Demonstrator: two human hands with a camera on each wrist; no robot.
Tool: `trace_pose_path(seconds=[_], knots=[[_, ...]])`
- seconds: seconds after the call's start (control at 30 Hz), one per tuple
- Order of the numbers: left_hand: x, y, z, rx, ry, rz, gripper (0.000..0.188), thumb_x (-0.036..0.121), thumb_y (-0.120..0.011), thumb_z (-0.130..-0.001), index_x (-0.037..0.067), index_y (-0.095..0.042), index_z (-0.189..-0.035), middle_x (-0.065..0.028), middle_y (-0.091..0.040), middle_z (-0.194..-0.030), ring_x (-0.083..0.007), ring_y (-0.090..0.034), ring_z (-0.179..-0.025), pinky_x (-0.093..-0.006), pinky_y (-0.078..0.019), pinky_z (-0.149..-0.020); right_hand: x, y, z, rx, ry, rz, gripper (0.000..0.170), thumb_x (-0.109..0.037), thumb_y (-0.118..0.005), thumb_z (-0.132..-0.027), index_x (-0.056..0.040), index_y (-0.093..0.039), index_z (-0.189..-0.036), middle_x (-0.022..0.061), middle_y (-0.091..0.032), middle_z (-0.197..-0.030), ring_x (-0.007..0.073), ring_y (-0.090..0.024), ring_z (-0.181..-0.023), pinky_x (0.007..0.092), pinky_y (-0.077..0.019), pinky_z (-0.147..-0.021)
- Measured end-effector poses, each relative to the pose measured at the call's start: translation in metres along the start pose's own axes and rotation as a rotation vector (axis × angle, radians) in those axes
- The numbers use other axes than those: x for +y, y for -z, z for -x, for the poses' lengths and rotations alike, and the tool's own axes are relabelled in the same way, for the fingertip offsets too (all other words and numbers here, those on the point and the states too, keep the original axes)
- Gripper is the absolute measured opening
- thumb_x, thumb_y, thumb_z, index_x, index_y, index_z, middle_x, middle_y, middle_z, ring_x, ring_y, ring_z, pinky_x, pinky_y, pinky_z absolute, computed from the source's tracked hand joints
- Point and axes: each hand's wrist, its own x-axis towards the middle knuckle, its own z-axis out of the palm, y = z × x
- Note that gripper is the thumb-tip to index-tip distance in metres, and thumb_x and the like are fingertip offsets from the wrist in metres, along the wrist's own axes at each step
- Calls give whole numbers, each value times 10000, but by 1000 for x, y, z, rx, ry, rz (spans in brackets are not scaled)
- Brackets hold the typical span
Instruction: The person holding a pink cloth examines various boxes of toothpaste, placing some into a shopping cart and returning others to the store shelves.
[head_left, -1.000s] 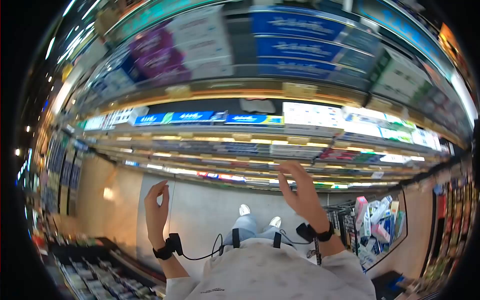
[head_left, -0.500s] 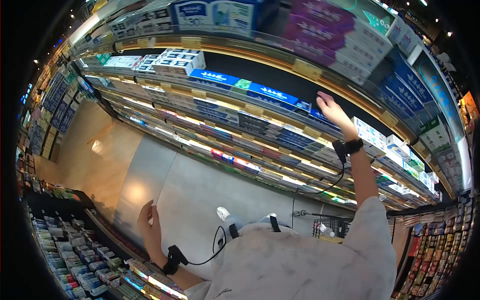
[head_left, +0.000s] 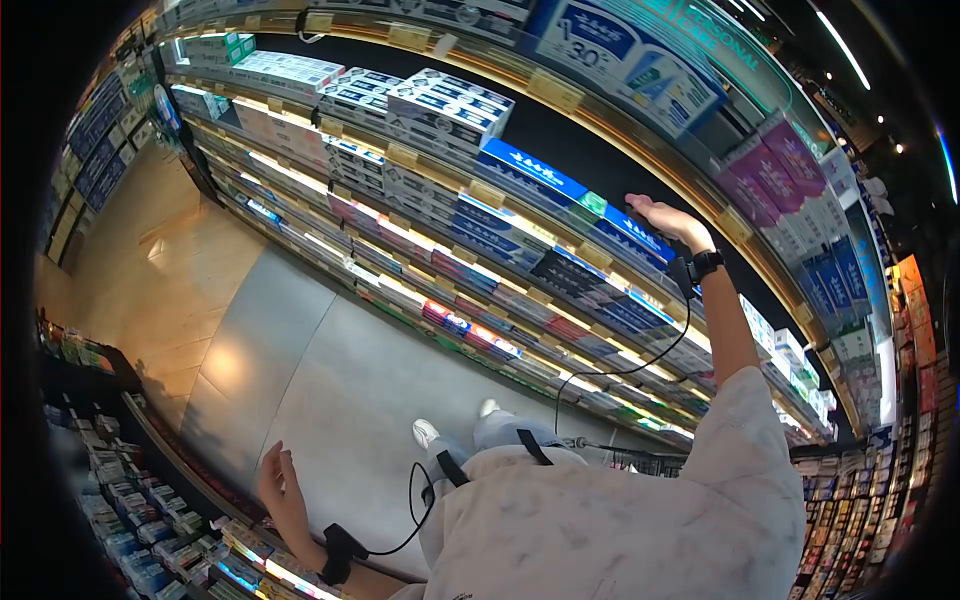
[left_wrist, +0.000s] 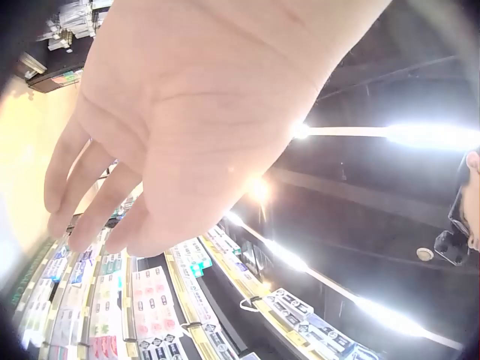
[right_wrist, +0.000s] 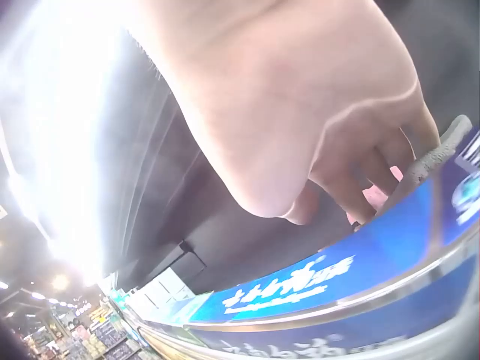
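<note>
My right hand [head_left: 676,224] reaches over a row of blue boxes [head_left: 535,168] on an upper shelf, its palm facing down. In the right wrist view its fingers [right_wrist: 352,187] hang loosely bent at the back edge of a blue box [right_wrist: 300,289] with white lettering, and nothing is seen gripped. A rough grey strip [right_wrist: 442,154] lies beside the fingertips, some of which are hidden behind the box. Away from the shelves, my left hand [head_left: 285,500] hangs low with relaxed fingers and holds nothing.
White-and-dark boxes [head_left: 450,105] stand left of the blue ones. Purple boxes [head_left: 770,175] sit on the shelf above, whose front edge [head_left: 560,90] runs close over my right hand. Another stocked rack [head_left: 130,520] is at lower left. A cable [head_left: 640,372] loops from my right wrist.
The view has swung left along the shelves. My right arm went from beside the body up to the shelf, and the hand now lies over the blue boxes. The left hand has dropped lower.
</note>
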Motion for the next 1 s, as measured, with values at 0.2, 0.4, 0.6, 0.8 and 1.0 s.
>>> trace_pose_path(seconds=[0.2, 0.4, 0.6, 0.8, 1.0], knots=[[-12, -7, 0, 32, 83, 8, 303, 182, -579, -1033, 9, -632, -1276, -144, -685, -1139, -206, -666, -1008, -350, -523, -879, -87, -6, -51, -132, 197, 2, 582, -377, -342, -1081, -70, -300, -1574, 137, -211, -1643, 275, -189, -1528, 363, -169, -1239], [-4, -16, 2, 84, 98, -11, 324, 203, -570, -1038, -2, -626, -1283, -154, -699, -1092, -215, -671, -1025, -353, -523, -887, -107, -4, -127, -123, 301, -159, 497, -242, -496, -1029, -50, -458, -1486, 119, -469, -1525, 230, -414, -1420, 326, -281, -1190], [18, -18, -5, 96, 103, -22, 341, 218, -568, -1040, -6, -623, -1292, -154, -698, -1104, -221, -668, -1045, -348, -518, -901, -111, 5, -151, 74, 499, -314, 478, -121, -550, -982, -141, -496, -1456, 51, -564, -1378, 163, -529, -1261, 303, -436, -1050], [14, -10, -21, 61, 46, -20, 394, 250, -566, -1046, -32, -603, -1319, -173, -694, -1114, -230, -666, -1065, -341, -514, -914, -53, 46, -110, 408, 245, -119, 486, -97, -577, -955, -148, -512, -1435, 44, -579, -1342, 162, -555, -1203, 304, -468, -991], [-3, 3, -15, 76, 70, 28, 404, 254, -562, -1051, -39, -594, -1328, -174, -694, -1106, -222, -665, -1058, -331, -511, -912, 0, 44, -34, 395, -320, 139, 497, -74, -604, -928, -156, -528, -1413, 38, -594, -1306, 161, -580, -1146, 305, -500, -931]])
